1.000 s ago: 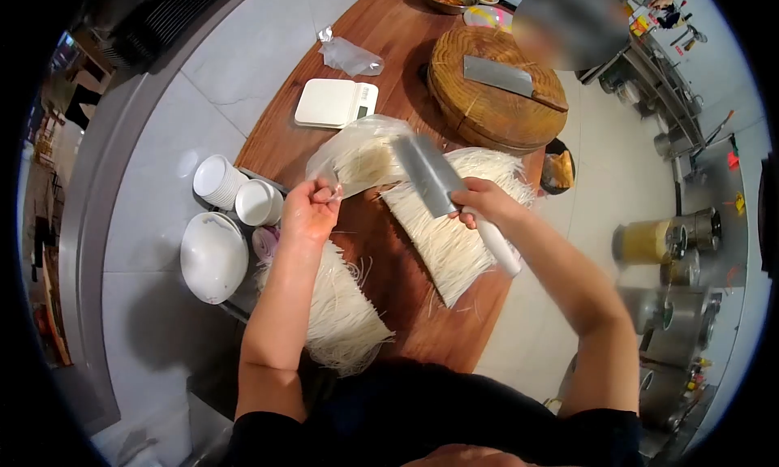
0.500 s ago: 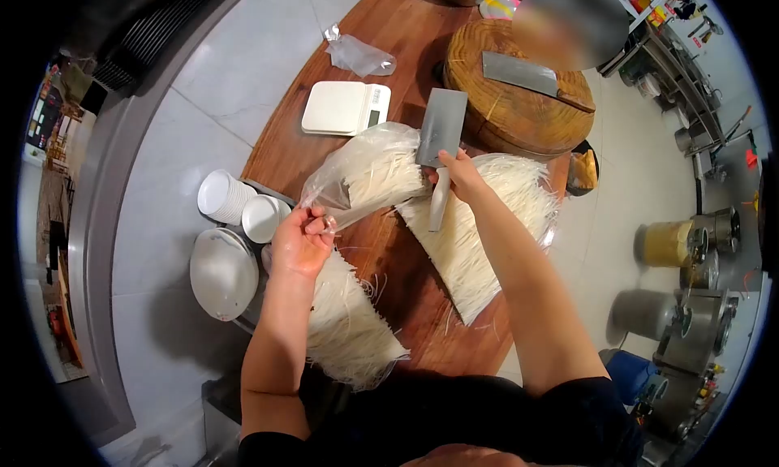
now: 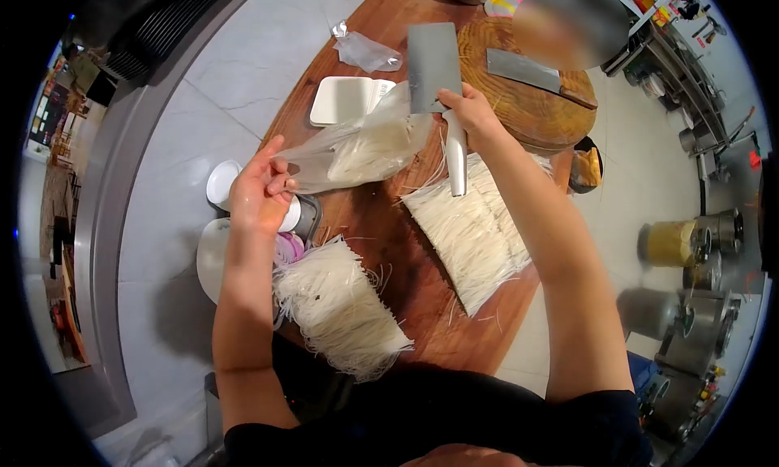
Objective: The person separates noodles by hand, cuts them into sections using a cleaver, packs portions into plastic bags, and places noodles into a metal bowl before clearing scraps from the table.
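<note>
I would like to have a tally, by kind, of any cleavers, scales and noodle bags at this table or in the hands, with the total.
Cleavers: 2, held cleaver and resting cleaver
Scale: 1
Noodle bag: 1
Total: 4

I'm seeing the left hand sitting at ten o'clock, fingers curling into a pinch, the left forearm pointing to twelve; at one, the right hand is gripping, the right forearm slanting toward eleven.
</note>
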A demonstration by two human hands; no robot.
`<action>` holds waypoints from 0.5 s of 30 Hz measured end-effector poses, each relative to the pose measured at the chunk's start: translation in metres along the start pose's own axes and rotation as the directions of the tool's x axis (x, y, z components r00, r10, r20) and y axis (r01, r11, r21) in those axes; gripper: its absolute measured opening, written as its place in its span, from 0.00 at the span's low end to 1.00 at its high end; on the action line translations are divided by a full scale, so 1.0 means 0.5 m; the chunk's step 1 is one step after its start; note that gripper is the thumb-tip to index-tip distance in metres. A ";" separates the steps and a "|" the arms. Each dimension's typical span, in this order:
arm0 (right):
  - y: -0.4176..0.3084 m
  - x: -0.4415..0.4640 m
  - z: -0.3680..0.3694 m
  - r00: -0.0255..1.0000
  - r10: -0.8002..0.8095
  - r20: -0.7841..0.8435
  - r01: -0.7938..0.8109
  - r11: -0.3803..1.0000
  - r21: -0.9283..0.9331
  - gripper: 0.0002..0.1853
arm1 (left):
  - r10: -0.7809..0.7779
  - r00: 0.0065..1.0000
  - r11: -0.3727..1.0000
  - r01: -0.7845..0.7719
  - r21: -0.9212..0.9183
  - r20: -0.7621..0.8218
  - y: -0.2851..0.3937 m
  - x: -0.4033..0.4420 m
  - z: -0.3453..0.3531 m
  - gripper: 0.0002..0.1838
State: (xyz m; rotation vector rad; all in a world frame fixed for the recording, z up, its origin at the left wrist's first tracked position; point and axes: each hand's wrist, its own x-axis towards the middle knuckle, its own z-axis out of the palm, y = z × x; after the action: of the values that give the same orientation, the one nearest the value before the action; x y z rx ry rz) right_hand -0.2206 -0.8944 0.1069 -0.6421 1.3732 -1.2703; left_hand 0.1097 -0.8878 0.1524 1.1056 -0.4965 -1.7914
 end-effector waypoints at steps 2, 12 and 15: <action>0.016 -0.009 -0.011 0.999 0.010 -0.034 -0.009 1.000 0.024 0.13 | 0.022 0.999 0.999 -0.020 0.047 -0.046 0.002 -0.015 -0.004 0.19; 0.159 -0.060 -0.120 0.988 0.027 -0.153 -0.015 0.996 0.084 0.13 | 0.005 0.994 0.485 -0.097 0.869 0.108 -0.062 -0.032 -0.065 0.14; 0.178 -0.076 -0.135 0.990 0.014 -0.141 0.002 0.994 0.110 0.11 | 0.361 0.793 -0.478 -0.295 0.827 0.491 -0.086 -0.079 -0.036 0.11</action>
State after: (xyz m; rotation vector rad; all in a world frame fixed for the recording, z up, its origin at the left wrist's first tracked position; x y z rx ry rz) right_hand -0.2491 -0.8133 0.0260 -0.4790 1.4083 -1.3985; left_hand 0.1094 -0.8308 0.1305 1.6225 -2.4016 -0.1506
